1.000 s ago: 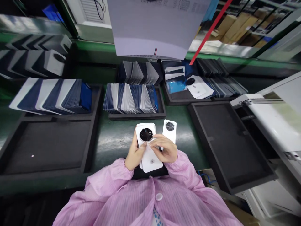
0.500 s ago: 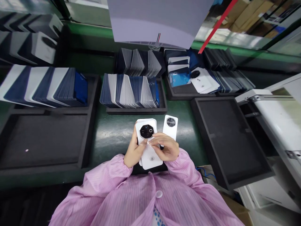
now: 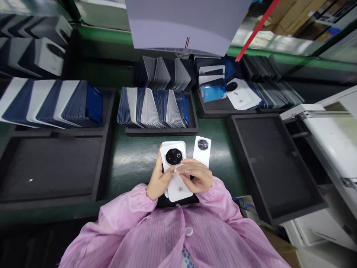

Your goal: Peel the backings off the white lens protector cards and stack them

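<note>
My left hand [image 3: 158,181] grips a pair of overlapping white phone back covers [image 3: 178,190] by their left side, its thumb lying across the front one. The front cover has a large black round camera window [image 3: 173,156] and a small grey mark low down. My right hand [image 3: 198,176] is over the cover's right side, fingertips pinched together just below the camera window, close to my left thumb. A tiny clear, shiny bit shows at those fingertips, too small to name. Another white phone back cover [image 3: 201,154] lies on the green table beyond my right hand, partly hidden by it.
A black tray [image 3: 161,131] of upright blue and white covers stands ahead. More stacked covers [image 3: 50,102] are at the left, above a black tray [image 3: 55,167]. At the right lie another black tray [image 3: 279,163] and a white machine [image 3: 331,137].
Both hands stay almost in place on the covers. The right fingertips and left thumb have shifted very slightly, and the view has moved a little.
</note>
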Demonstrator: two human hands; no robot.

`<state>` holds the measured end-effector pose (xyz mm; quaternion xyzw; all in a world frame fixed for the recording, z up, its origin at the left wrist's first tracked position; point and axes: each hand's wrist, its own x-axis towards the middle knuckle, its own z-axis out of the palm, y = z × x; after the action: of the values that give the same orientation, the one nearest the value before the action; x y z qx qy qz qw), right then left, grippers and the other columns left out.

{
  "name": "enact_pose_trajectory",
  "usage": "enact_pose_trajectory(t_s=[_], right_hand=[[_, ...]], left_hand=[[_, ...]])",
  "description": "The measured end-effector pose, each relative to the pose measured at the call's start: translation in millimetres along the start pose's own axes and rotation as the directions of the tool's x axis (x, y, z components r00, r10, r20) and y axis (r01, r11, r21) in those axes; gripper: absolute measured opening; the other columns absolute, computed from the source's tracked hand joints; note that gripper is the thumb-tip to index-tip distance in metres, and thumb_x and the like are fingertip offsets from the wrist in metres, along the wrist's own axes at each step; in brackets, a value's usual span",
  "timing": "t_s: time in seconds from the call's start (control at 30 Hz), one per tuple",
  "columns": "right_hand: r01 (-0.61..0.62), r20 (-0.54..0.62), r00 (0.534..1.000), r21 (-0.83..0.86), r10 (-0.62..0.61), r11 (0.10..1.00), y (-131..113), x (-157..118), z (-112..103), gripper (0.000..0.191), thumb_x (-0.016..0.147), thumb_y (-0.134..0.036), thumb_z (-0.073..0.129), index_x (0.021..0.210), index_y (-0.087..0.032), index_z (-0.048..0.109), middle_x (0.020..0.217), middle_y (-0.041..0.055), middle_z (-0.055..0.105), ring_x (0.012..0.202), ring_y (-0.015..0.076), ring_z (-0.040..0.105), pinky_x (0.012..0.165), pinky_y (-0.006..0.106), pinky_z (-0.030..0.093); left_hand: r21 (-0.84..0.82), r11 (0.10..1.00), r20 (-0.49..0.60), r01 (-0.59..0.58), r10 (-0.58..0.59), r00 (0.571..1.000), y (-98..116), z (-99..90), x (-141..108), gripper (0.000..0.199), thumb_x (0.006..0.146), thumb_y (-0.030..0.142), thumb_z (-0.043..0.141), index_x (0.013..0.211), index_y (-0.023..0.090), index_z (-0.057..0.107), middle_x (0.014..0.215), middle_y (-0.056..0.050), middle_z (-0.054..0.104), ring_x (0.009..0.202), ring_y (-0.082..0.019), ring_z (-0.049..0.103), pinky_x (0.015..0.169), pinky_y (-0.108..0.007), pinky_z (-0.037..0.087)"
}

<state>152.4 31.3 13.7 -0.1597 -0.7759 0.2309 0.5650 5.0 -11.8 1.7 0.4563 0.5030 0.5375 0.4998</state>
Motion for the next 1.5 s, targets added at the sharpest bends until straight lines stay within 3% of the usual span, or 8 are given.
enact_pose_trajectory(t_s=[0.3, 0.43, 0.57, 0.8, 1.03, 1.17, 1.3, 1.5], right_hand=[[0.003, 0.067, 0.998, -0.093, 0.003, 0.996, -2.2, 2.9, -2.9, 0.054, 0.077, -0.001, 0.062, 0.125, -0.024, 0.053, 0.085, 0.0022, 0.077, 0.075, 0.0171, 0.074, 0.081, 0.036, 0.061], [-0.125, 0.119, 0.979, -0.286, 0.165, 0.950, -2.1, 2.1, -4.7, 0.063, 0.078, -0.017, 0.069, 0.136, -0.025, 0.045, 0.123, 0.0109, 0.066, 0.125, 0.0289, 0.056, 0.106, 0.054, 0.045], [-0.487, 0.071, 0.843, -0.320, 0.533, 0.813, -1.4, 2.4, -3.2, 0.080, 0.082, -0.034, 0.066, 0.149, -0.021, 0.023, 0.155, 0.0169, 0.029, 0.145, 0.0322, 0.026, 0.115, 0.056, 0.030], [-0.711, -0.243, 0.658, 0.109, 0.712, 0.695, 0.8, 3.2, -10.8, 0.044, 0.079, -0.029, 0.069, 0.121, -0.022, 0.056, 0.122, 0.0099, 0.061, 0.110, 0.0238, 0.062, 0.097, 0.040, 0.050], [-0.760, -0.592, 0.450, 0.140, 0.669, 0.635, 29.9, -11.3, -72.3, 0.065, 0.075, -0.033, 0.068, 0.131, -0.023, 0.037, 0.108, 0.0073, 0.065, 0.095, 0.0214, 0.065, 0.085, 0.040, 0.052], [-0.837, -0.445, 0.547, -0.289, 0.709, 0.465, 50.2, -30.6, -80.0, 0.064, 0.071, -0.038, 0.068, 0.126, -0.017, 0.045, 0.095, 0.0091, 0.066, 0.087, 0.0255, 0.063, 0.084, 0.047, 0.050], [-0.652, -0.360, 0.688, -0.689, 0.630, 0.317, 48.4, -28.8, -69.9, 0.052, 0.073, -0.041, 0.066, 0.117, -0.015, 0.055, 0.113, 0.0167, 0.057, 0.111, 0.0344, 0.051, 0.097, 0.058, 0.040], [-0.505, -0.104, 0.848, -0.454, 0.520, 0.734, -1.9, 18.5, -39.8, 0.016, 0.083, -0.030, 0.065, 0.098, -0.023, 0.064, 0.112, 0.0092, 0.059, 0.108, 0.0249, 0.057, 0.096, 0.045, 0.046]], left_hand=[[0.002, 1.000, -0.012, 0.003, -0.003, 1.000, -3.4, 0.5, -0.1, 0.073, 0.089, 0.035, 0.055, 0.152, 0.025, 0.019, 0.154, -0.009, 0.035, 0.138, -0.024, 0.040, 0.115, -0.035, 0.029], [-0.031, 0.999, -0.026, 0.044, -0.045, 0.999, -2.4, 1.8, -1.0, 0.072, 0.088, 0.033, 0.056, 0.151, 0.026, 0.021, 0.156, -0.007, 0.033, 0.141, -0.023, 0.035, 0.117, -0.034, 0.026], [-0.174, 0.975, 0.018, 0.138, -0.137, 0.990, -3.9, 2.5, -3.5, 0.075, 0.088, 0.036, 0.056, 0.152, 0.028, 0.018, 0.157, -0.006, 0.031, 0.140, -0.025, 0.037, 0.113, -0.035, 0.032], [-0.234, 0.950, -0.023, 0.208, -0.220, 0.975, -4.1, 4.7, -2.6, 0.072, 0.084, 0.033, 0.058, 0.149, 0.026, 0.028, 0.155, -0.004, 0.036, 0.141, -0.025, 0.036, 0.114, -0.034, 0.031], [-0.319, 0.892, -0.038, 0.320, -0.349, 0.936, 0.3, 5.4, 0.0, 0.071, 0.086, 0.029, 0.055, 0.150, 0.027, 0.024, 0.142, -0.006, 0.052, 0.123, -0.025, 0.056, 0.099, -0.036, 0.048], [-0.265, 0.923, -0.048, 0.280, -0.303, 0.952, -1.3, 4.0, -0.8, 0.072, 0.084, 0.024, 0.056, 0.149, 0.028, 0.027, 0.145, -0.004, 0.049, 0.130, -0.024, 0.049, 0.106, -0.035, 0.041], [-0.171, 0.964, -0.042, 0.202, -0.212, 0.976, -2.6, 2.7, -2.2, 0.070, 0.084, 0.024, 0.056, 0.149, 0.027, 0.029, 0.149, -0.004, 0.044, 0.135, -0.023, 0.044, 0.111, -0.033, 0.036], [-0.153, 0.980, 0.031, 0.130, -0.126, 0.991, -5.2, 2.7, -4.2, 0.075, 0.088, 0.034, 0.057, 0.152, 0.029, 0.018, 0.152, -0.006, 0.040, 0.137, -0.022, 0.040, 0.113, -0.035, 0.032]])
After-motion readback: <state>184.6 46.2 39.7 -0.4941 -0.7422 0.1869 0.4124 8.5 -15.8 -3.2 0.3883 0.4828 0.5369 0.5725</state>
